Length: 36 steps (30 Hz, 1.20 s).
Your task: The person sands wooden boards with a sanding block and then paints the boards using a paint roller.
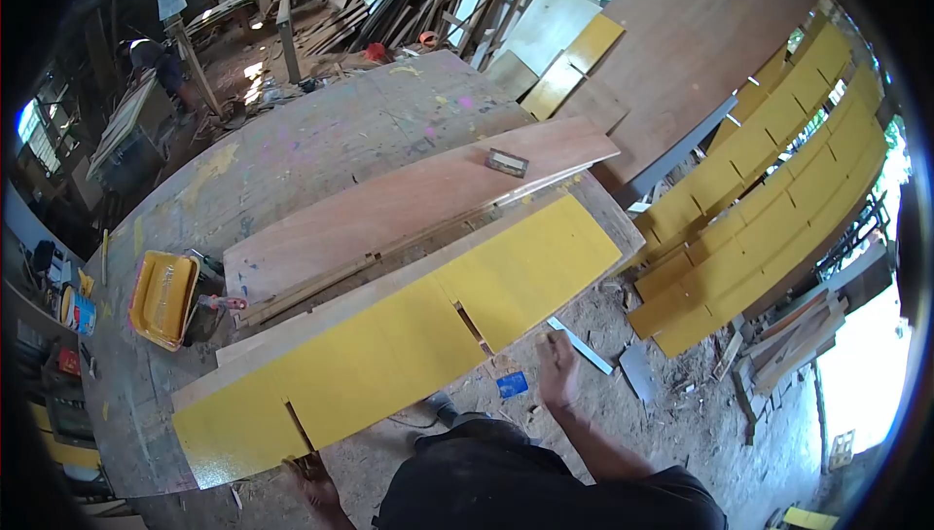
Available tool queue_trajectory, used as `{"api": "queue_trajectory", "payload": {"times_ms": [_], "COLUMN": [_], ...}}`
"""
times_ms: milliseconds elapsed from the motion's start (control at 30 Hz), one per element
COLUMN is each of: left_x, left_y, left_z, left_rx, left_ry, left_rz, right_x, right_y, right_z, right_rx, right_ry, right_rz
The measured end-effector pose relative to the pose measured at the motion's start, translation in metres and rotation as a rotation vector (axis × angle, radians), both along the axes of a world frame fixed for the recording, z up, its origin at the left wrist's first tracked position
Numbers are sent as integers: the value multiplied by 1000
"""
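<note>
A long yellow-painted board (379, 360) with narrow slots lies along the near side of the worktable. My left hand (311, 481) is at its front edge by the left slot, fingers closed on the edge. Beyond the board's right half, my right hand (557, 371) is raised close to the front edge with its fingers curled. Whether anything is inside those fingers is hidden. Behind the yellow board rests a bare reddish plywood panel (389, 204), with a small rectangular block (507, 162) on top. A yellow paint tray (165, 298) sits at the left, beside a roller handle (223, 303).
Several yellow slotted boards (769, 228) stand in rows at the right. A large plywood sheet (691, 43) leans behind the paint-stained worktable (321, 131). On the ground lie a blue piece (512, 384) and a pale strip (581, 345). Another person (161, 68) is bent over at far left.
</note>
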<state>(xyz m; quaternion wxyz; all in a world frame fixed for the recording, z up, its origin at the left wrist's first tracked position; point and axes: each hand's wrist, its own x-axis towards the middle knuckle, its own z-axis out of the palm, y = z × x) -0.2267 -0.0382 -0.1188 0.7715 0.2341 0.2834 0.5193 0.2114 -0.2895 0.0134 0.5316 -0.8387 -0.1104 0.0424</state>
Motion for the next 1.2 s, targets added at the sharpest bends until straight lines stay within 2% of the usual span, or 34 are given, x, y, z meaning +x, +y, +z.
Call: {"api": "queue_trajectory", "payload": {"times_ms": [33, 133, 167, 233, 267, 333, 433, 600, 767, 800, 867, 967, 1000, 1100, 1200], "left_x": [-2, 0, 3, 1, -2, -8, -10, -17, -35, -34, -28, -46, -51, -40, 17], "left_y": [3, -2, -5, -9, -12, -17, -30, -38, -27, -29, -31, -25, -22, -20, -36], "left_z": [1, 32, 47, 64, 67, 64, 63, 56, 43, 47, 57, 47, 44, 44, 92], "left_rx": [-20, 3, 54, 66, 73, 50, 46, 49, 24, 24, 223, 124, 228, 201, 236], "left_ry": [12, 74, 110, 129, 149, 164, 162, 117, 83, 84, 104, 67, 48, 68, 1], "left_rz": [7, 5, 2, -4, -8, -9, -34, -80, -89, -96, -119, -123, -181, -178, -247], "right_x": [-2, -11, -18, -29, -32, -30, -26, -28, -32, -36, -45, -51, -56, -46, -23], "right_y": [-6, -8, 0, 17, 23, 32, 38, 33, 26, 25, 17, -5, -15, -50, -101], "right_z": [-7, -33, -30, -20, -20, -30, -44, -63, -80, -78, -72, -57, -38, -22, -2], "right_rx": [-2, 499, 503, 742, 746, 958, 1003, 1101, 1055, 1036, 1080, 1117, 1136, 1139, 1275], "right_ry": [4, 352, 351, 575, 570, 695, 686, 701, 675, 663, 676, 676, 676, 679, 637], "right_rz": [-8, -53, -56, 18, 14, 99, 47, 116, 110, 109, 108, 115, 102, 46, 23]}}
